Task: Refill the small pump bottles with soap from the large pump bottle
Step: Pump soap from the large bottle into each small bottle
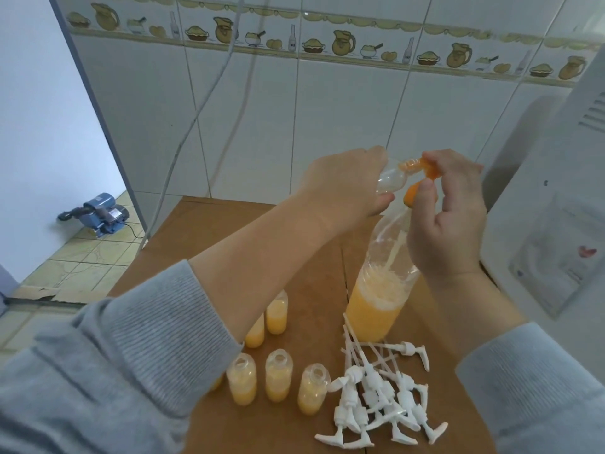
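Note:
My left hand [347, 185] grips a small clear bottle [391, 178], tipped on its side, its orange-smeared mouth pointing right. My right hand [448, 217] pinches an orange piece [413, 193] right at that mouth, above the neck of the large clear bottle [376, 290]. The large bottle stands on the brown table [262, 430], partly full of orange soap, with a thin stream running down inside it. Several small open bottles [278, 375] holding orange soap stand at the front left. A pile of white pump heads [376, 398] lies beside them.
A white appliance [556, 224] stands close on the right of the table. A tiled wall is behind, with cables hanging down it. A blue water pump [101, 213] sits on the floor at far left.

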Action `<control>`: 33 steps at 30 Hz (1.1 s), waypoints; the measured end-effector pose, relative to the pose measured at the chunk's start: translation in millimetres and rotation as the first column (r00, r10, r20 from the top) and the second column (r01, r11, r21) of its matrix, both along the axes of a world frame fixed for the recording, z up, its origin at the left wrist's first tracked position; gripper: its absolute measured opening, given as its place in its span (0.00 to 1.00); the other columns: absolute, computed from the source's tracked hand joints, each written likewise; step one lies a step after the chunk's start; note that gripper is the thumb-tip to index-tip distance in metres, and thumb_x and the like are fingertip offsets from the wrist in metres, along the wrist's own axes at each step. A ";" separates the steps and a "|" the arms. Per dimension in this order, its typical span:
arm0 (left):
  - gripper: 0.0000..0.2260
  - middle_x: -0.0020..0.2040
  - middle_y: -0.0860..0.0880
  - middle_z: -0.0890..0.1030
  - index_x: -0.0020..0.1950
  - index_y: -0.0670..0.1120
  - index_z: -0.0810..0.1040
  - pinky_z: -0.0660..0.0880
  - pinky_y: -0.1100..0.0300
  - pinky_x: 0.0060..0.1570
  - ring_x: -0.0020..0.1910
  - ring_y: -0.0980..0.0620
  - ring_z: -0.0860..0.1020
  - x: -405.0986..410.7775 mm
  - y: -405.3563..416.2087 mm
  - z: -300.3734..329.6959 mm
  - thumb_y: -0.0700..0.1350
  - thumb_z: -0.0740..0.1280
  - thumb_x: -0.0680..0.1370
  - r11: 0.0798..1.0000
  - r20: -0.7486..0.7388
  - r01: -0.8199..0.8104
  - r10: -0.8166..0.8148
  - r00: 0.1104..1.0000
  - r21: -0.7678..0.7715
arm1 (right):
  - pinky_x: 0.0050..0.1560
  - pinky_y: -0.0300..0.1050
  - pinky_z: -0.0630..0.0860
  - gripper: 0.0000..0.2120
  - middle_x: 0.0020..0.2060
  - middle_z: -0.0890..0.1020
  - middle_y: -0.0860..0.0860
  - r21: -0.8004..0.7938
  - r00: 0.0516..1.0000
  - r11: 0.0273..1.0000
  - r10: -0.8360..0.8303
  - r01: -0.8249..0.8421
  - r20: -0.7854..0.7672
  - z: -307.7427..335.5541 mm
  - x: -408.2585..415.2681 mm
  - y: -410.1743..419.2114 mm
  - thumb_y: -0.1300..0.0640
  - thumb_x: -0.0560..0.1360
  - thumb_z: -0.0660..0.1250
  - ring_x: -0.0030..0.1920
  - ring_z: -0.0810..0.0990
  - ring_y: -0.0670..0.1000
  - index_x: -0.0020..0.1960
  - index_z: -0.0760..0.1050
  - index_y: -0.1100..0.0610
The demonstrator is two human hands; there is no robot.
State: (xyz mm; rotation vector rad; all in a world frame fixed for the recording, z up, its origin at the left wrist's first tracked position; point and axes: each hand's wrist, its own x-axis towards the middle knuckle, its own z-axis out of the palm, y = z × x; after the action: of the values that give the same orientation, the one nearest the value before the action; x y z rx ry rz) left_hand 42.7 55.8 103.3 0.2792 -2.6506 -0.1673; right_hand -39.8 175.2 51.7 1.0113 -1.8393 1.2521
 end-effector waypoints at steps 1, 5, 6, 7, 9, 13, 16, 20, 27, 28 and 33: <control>0.13 0.43 0.53 0.71 0.54 0.48 0.68 0.66 0.58 0.40 0.41 0.50 0.71 -0.1 0.9 0.6 0.55 0.63 0.77 1.000 -0.014 0.007 -0.007 1.000 0.012 | 0.69 0.61 0.62 0.17 0.55 0.77 0.56 -0.006 1.000 1.000 0.003 -0.003 -0.008 2.4 0.2 1.5 0.57 0.78 0.54 0.59 0.70 0.47 0.60 0.74 0.63; 0.13 0.43 0.53 0.71 0.55 0.47 0.67 0.69 0.58 0.40 0.40 0.50 0.72 -1.2 3.9 -1.8 0.54 0.63 0.78 0.999 -0.024 0.024 -0.023 0.999 0.026 | 0.73 0.56 0.58 0.16 0.56 0.76 0.52 -0.054 1.000 0.998 -0.025 0.026 0.016 -5.1 -0.4 -1.7 0.58 0.77 0.54 0.61 0.70 0.45 0.60 0.73 0.61; 0.13 0.44 0.52 0.71 0.55 0.47 0.68 0.70 0.58 0.41 0.41 0.49 0.72 -1.9 4.0 -2.9 0.54 0.63 0.78 0.999 -0.021 0.026 -0.025 0.999 0.028 | 0.74 0.54 0.56 0.16 0.56 0.77 0.54 -0.074 0.999 0.997 -0.030 0.031 0.021 -8.0 -1.9 -3.2 0.58 0.76 0.54 0.61 0.70 0.43 0.60 0.74 0.62; 0.13 0.44 0.52 0.71 0.55 0.47 0.68 0.70 0.57 0.41 0.41 0.49 0.72 -2.4 3.7 -4.7 0.53 0.63 0.78 0.999 -0.009 0.025 -0.025 1.000 0.027 | 0.74 0.53 0.56 0.16 0.55 0.78 0.55 -0.085 0.999 0.996 -0.035 0.037 0.025 -10.1 -2.8 -4.4 0.59 0.76 0.54 0.60 0.70 0.42 0.59 0.74 0.62; 0.12 0.44 0.52 0.71 0.54 0.47 0.67 0.68 0.57 0.41 0.41 0.50 0.71 -2.9 2.6 -8.6 0.53 0.63 0.78 0.999 0.026 0.024 -0.025 0.999 0.035 | 0.70 0.60 0.62 0.16 0.54 0.78 0.56 -0.072 0.999 0.997 -0.038 0.040 0.029 -14.0 -3.6 -5.4 0.59 0.76 0.54 0.59 0.69 0.41 0.58 0.75 0.63; 0.12 0.44 0.53 0.70 0.49 0.50 0.61 0.65 0.57 0.39 0.41 0.50 0.70 -0.3 0.7 -3.8 0.53 0.63 0.77 1.000 0.050 0.007 -0.009 0.999 0.025 | 0.65 0.64 0.66 0.17 0.55 0.77 0.56 -0.023 0.999 1.000 -0.019 0.020 0.031 -11.8 0.2 -4.9 0.57 0.77 0.54 0.59 0.71 0.45 0.59 0.74 0.63; 0.12 0.43 0.53 0.71 0.49 0.50 0.62 0.64 0.57 0.39 0.41 0.50 0.71 1.9 2.9 3.4 0.53 0.63 0.77 1.000 -0.007 -0.004 0.004 1.000 0.011 | 0.68 0.61 0.62 0.18 0.55 0.77 0.55 -0.042 1.000 0.999 -0.004 0.004 0.017 -0.7 1.7 -1.7 0.55 0.78 0.53 0.58 0.68 0.40 0.59 0.74 0.63; 0.10 0.43 0.53 0.71 0.50 0.50 0.64 0.64 0.58 0.39 0.41 0.50 0.71 1.6 4.0 3.1 0.52 0.63 0.77 1.000 -0.028 0.014 -0.013 1.000 0.018 | 0.73 0.52 0.57 0.18 0.54 0.78 0.55 -0.066 0.999 0.997 -0.039 0.039 0.003 -2.2 1.8 -2.3 0.56 0.78 0.53 0.58 0.68 0.39 0.59 0.74 0.63; 0.12 0.44 0.53 0.70 0.50 0.50 0.63 0.64 0.58 0.39 0.41 0.51 0.70 -0.8 0.7 -6.3 0.53 0.63 0.77 1.000 0.031 0.009 -0.010 0.999 0.024 | 0.70 0.60 0.60 0.17 0.54 0.78 0.59 -0.001 0.993 0.994 -0.105 0.105 -0.057 -14.8 -1.1 -6.0 0.58 0.77 0.54 0.59 0.71 0.49 0.59 0.73 0.65; 0.11 0.44 0.53 0.70 0.50 0.50 0.63 0.65 0.58 0.39 0.41 0.51 0.70 -0.4 0.5 -5.1 0.53 0.63 0.77 1.000 0.032 0.002 -0.003 0.999 0.020 | 0.70 0.61 0.61 0.17 0.55 0.78 0.59 0.006 0.994 0.995 -0.094 0.095 -0.056 -13.3 -0.7 -5.4 0.58 0.78 0.54 0.60 0.71 0.49 0.59 0.73 0.65; 0.12 0.44 0.53 0.71 0.49 0.51 0.61 0.64 0.58 0.39 0.41 0.51 0.70 0.8 2.2 3.0 0.53 0.64 0.77 1.000 -0.044 0.014 -0.014 0.999 -0.008 | 0.72 0.56 0.58 0.18 0.54 0.78 0.58 -0.036 0.994 0.997 -0.077 0.074 -0.074 -1.3 0.0 0.4 0.56 0.78 0.52 0.60 0.71 0.48 0.59 0.74 0.65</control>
State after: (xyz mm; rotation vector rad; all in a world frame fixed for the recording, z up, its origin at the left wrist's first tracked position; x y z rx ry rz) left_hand 43.5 58.0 106.3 0.2515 -2.6099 -0.1657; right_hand -39.7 175.7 50.4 0.9498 -1.7766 1.1800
